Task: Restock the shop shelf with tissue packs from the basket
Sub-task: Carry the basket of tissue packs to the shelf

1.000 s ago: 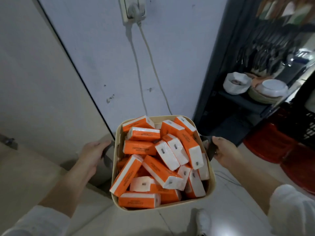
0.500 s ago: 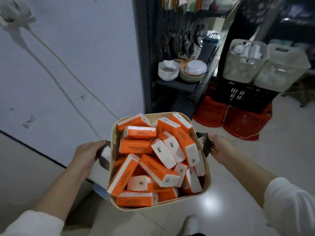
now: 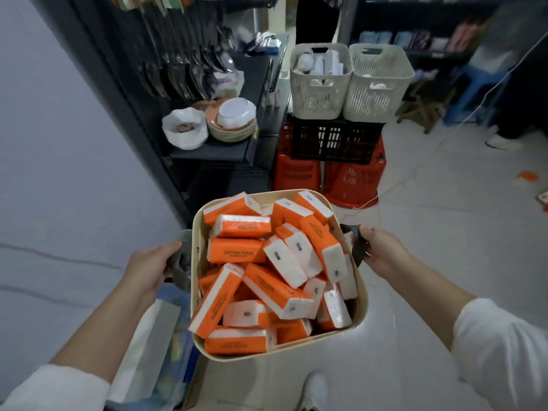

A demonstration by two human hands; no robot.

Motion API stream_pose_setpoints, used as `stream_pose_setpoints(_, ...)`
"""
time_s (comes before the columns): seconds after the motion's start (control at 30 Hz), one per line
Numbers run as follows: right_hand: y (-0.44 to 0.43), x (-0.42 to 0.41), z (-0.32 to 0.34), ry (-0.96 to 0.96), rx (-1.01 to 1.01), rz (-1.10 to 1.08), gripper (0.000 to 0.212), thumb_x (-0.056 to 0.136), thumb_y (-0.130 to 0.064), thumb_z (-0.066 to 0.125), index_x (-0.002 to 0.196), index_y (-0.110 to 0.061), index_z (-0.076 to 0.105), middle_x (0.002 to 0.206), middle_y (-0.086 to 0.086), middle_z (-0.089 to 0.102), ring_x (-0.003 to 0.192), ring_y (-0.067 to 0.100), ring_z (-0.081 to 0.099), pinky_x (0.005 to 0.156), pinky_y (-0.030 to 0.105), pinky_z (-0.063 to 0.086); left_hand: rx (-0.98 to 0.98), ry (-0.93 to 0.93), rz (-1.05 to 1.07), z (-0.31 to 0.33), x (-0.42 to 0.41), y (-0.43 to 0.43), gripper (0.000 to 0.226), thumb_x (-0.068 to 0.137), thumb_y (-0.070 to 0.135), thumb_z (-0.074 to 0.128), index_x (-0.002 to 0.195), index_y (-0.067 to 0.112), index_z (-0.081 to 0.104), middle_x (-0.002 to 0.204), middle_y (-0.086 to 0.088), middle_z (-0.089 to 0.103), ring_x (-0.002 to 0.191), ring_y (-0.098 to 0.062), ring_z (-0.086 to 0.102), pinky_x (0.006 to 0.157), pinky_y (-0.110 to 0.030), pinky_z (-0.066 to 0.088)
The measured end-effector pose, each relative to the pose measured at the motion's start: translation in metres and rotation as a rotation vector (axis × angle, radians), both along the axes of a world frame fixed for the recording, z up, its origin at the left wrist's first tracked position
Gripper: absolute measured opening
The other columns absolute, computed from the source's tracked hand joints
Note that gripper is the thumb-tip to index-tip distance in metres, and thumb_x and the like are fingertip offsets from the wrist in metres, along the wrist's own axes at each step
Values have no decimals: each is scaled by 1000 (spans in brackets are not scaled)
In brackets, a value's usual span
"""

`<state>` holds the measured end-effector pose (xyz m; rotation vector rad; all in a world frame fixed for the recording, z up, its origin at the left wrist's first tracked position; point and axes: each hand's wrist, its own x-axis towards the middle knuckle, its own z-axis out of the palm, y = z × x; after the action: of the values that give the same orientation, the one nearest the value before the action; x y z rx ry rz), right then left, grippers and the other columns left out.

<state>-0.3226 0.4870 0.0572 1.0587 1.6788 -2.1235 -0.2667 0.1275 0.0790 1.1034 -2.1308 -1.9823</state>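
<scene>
Left hand [image 3: 148,266], right hand [image 3: 384,253]: both gripping.

- Dim, cool indoor light, with a soft glare patch on the pale floor [image 3: 385,330].
- Wide-angle bending at the edges.
- The far background is blurred.

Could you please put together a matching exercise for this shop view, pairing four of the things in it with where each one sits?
Things
1. tissue packs
2. black crate
3. stack of white bowls
4. two pale perforated baskets

Places
A. on the dark shelf, beside the plates
B. on top of the black crate
C. in the cream basket gripped by the left hand and right hand
D. on top of the red baskets

Pairs: 1-C, 2-D, 3-A, 4-B.
</scene>
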Motion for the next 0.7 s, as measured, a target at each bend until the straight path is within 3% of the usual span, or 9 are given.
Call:
stream_pose_setpoints(0.1,33,-17,-2,-17,3,-45,17,98,-12,41,88,-11,54,77,6,58,69,15,56,61,27,42,-2,-13,-41,-1,-31,31,19,87,11,62,69,7,60,49,-3,56,54,-16,50,55,-27,43)
stream_pose_setpoints(0.2,66,-31,-1,-18,4,-95,16,98,-11,41,89,-10,54,75,6,57,67,15,55,60,26,42,22,-17,-100,-1,-62,62,17,87,13,62,71,8,62,44,3,59,62,-20,50,58,-28,42)
stream_pose_setpoints(0.3,96,-40,3,-13,13,-147,16,98,-11,42,87,-9,54,75,6,57,67,15,55,61,27,44,12,-18,-148,5,-91,94,20,88,13,61,69,8,60,46,-2,59,54,-18,48,48,-21,43)
stream_pose_setpoints(0.4,122,-47,8,7,4,-202,18,97,-10,43,83,-9,55,74,6,57,67,15,55,61,27,43,53,-24,-198,7,-117,118,19,89,15,62,72,7,64,45,1,61,57,-19,50,55,-28,43)
stream_pose_setpoints(0.47,138,-51,12,12,-3,-248,19,97,-9,43,82,-10,54,73,6,57,66,15,55,61,26,43,55,-19,-233,6,-138,132,17,88,16,62,72,9,64,48,1,62,55,-18,52,48,-23,46)
stream_pose_setpoints(0.57,166,-60,14,19,5,-349,20,98,-10,42,81,-11,53,74,6,57,68,14,55,63,26,43,70,-30,-323,8,-181,167,14,87,16,63,76,8,65,58,-3,65,52,-16,58,53,-24,48)
stream_pose_setpoints(0.7,177,-62,16,11,44,-393,20,98,-11,42,81,-10,53,74,6,57,69,15,54,73,29,45,79,-38,-408,8,-204,186,19,89,15,61,71,7,61,46,1,62,40,-9,58,53,-27,45)
